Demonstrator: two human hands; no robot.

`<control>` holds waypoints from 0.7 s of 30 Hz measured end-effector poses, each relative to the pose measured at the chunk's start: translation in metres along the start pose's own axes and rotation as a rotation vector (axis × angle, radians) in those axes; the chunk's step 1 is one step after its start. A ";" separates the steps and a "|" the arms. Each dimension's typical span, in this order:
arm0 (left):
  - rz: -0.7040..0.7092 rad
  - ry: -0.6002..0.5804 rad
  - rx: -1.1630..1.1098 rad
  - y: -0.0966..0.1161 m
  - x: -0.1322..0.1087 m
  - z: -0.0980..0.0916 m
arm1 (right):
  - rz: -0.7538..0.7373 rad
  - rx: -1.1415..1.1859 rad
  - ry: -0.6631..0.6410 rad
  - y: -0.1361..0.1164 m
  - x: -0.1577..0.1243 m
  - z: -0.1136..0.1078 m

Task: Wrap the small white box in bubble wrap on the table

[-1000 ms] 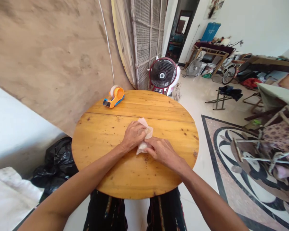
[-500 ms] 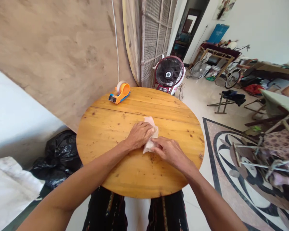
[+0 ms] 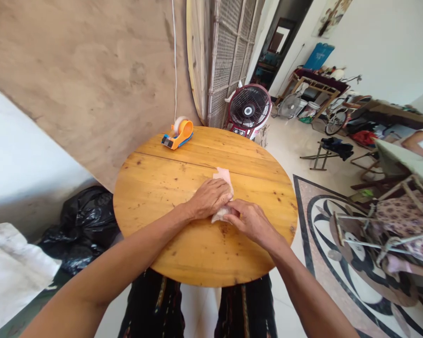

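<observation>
A pale, translucent pinkish-white wrap [image 3: 224, 174] lies lengthwise on the round wooden table [image 3: 155, 188]; what it encloses, if anything, is hidden. Across its middle rests my left hand [image 3: 211, 196], palm down, fingers bent over the wrap and thumb along its right side. My right hand [image 3: 247, 217] grips the right edge of the near end between curled fingers and thumb. The two hands nearly meet over the wrap. Toward the far left rim stands an orange and blue tape dispenser [image 3: 180, 134] with a roll of clear tape, apart from both hands.
Behind the table stands a dark red and white fan [image 3: 249, 108]. Black plastic bags [image 3: 86, 216] lie on the floor at left, beside a white sack [image 3: 14, 267]. At right are a folding stool [image 3: 324, 152] and another person's arm [image 3: 416, 143] over a table.
My left hand has slid slightly right and covers more of the wrap's middle. My right hand's fingers have drawn closer to it. The view has shifted slightly.
</observation>
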State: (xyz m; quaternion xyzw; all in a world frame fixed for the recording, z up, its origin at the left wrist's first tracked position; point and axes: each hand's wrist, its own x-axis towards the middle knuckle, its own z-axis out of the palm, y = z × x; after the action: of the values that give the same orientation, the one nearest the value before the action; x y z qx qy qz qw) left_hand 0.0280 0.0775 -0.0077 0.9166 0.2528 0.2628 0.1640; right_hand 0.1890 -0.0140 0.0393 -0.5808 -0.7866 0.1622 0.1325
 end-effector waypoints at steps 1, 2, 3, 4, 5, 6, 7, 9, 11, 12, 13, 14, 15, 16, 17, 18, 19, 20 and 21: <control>-0.003 -0.007 -0.002 -0.001 0.000 0.001 | 0.001 0.007 -0.002 0.000 0.000 0.000; -0.007 -0.009 -0.008 -0.002 0.000 0.001 | 0.001 0.012 -0.007 0.000 0.000 0.000; -0.008 -0.008 -0.017 -0.002 0.000 0.002 | 0.002 0.015 -0.011 0.000 0.000 0.000; -0.007 -0.007 -0.028 -0.003 0.000 0.002 | 0.002 0.016 -0.014 0.000 0.000 -0.001; -0.006 -0.006 -0.036 -0.004 0.000 0.003 | 0.001 0.017 -0.015 0.000 0.000 -0.001; -0.006 -0.006 -0.041 -0.004 -0.001 0.003 | 0.001 0.016 -0.014 0.000 0.000 -0.001; -0.008 -0.010 -0.043 -0.005 -0.001 0.003 | 0.002 0.014 -0.012 -0.001 0.000 -0.001; -0.018 -0.028 -0.040 -0.005 -0.001 0.003 | 0.006 0.007 -0.005 -0.001 0.000 -0.001; -0.038 -0.044 -0.042 -0.005 -0.001 0.002 | 0.004 0.003 -0.004 0.000 0.000 -0.001; -0.048 -0.050 -0.045 -0.005 -0.001 0.002 | 0.004 0.000 -0.006 0.000 0.000 -0.001; -0.057 -0.054 -0.047 -0.004 -0.001 0.002 | 0.004 -0.002 -0.008 0.000 0.000 -0.001; -0.066 -0.058 -0.050 -0.005 -0.001 0.002 | 0.005 -0.003 -0.011 0.000 -0.001 -0.001; -0.070 -0.061 -0.054 -0.005 -0.001 0.002 | 0.007 -0.005 -0.014 0.000 -0.001 -0.001; -0.071 -0.066 -0.059 -0.005 -0.002 0.002 | 0.009 -0.005 -0.018 0.000 -0.001 -0.001; -0.069 -0.069 -0.066 -0.006 -0.002 0.001 | 0.009 -0.003 -0.020 0.000 -0.001 -0.001; -0.065 -0.066 -0.080 -0.006 -0.002 0.001 | 0.010 -0.002 -0.020 0.000 -0.001 -0.001; -0.061 -0.058 -0.103 -0.007 -0.002 0.000 | 0.010 -0.001 -0.018 0.000 -0.001 -0.001; -0.059 -0.043 -0.136 -0.007 -0.002 -0.001 | 0.013 -0.003 -0.016 0.000 -0.001 -0.001; -0.059 -0.023 -0.178 -0.008 -0.002 -0.002 | 0.017 -0.005 -0.015 0.000 -0.001 -0.001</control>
State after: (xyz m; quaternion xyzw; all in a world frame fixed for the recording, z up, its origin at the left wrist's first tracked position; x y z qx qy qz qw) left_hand 0.0222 0.0832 -0.0106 0.8936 0.2535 0.2687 0.2552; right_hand 0.1895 -0.0152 0.0405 -0.5866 -0.7831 0.1654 0.1238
